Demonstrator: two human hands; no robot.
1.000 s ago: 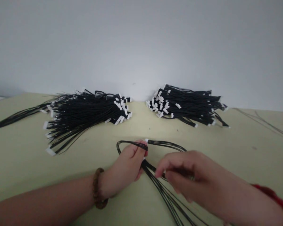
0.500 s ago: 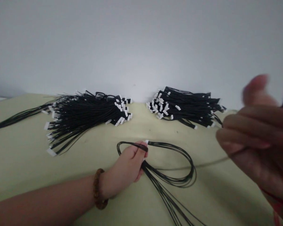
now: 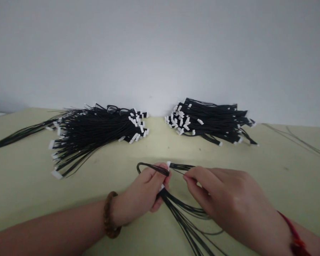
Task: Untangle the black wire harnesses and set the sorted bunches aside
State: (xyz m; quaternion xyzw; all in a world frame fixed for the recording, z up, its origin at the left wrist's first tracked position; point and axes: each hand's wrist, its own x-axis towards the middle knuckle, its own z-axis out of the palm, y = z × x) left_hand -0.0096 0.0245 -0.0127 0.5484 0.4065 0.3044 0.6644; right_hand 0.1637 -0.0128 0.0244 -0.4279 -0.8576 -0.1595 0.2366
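Observation:
My left hand [image 3: 152, 183] is closed around a looped bundle of thin black wires [image 3: 180, 209] with white connectors. One white connector [image 3: 169, 164] sticks up beside my left fingertips; another shows below the thumb. Just to the right, my right hand [image 3: 226, 199] pinches a single thin black wire [image 3: 178, 171] between thumb and forefinger, close to the upper connector. Part of the wire loop is hidden behind my right hand. The loose ends trail down past the bottom edge of the view.
A big pile of black wire harnesses [image 3: 88, 128] with white connectors lies at the back left, glasses [image 3: 117, 109] on top. A second pile [image 3: 216, 119] lies at the back right. Thin loose wires [image 3: 296, 137] cross the yellowish table [image 3: 117, 156] at far right. Behind stands a pale wall [image 3: 154, 53].
My right hand has come from the raised right side down and left to the bundle, and now pinches a wire by the connector. My left hand keeps its hold, barely shifted.

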